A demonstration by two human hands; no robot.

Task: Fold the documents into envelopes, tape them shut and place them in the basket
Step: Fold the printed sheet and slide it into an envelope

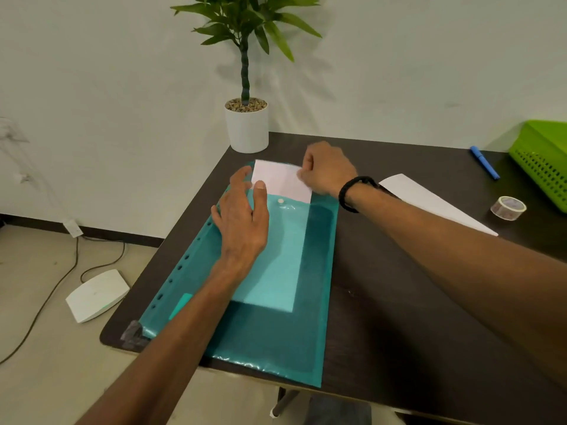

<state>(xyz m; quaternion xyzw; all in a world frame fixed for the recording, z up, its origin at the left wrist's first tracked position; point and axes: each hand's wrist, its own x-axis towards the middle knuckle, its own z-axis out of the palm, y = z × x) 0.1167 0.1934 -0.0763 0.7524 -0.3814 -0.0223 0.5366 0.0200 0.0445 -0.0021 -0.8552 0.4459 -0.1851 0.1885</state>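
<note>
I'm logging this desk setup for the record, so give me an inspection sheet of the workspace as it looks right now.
Surface: dark table.
Job's things: teal plastic folder with white sheet sticking out; second paper; tape roll; green basket.
Clutter: blue marker, potted plant.
Hands: left hand flat on folder; right hand pinches sheet.
Cables: cable on floor.
Surroundings: white wall, white device on floor.
</note>
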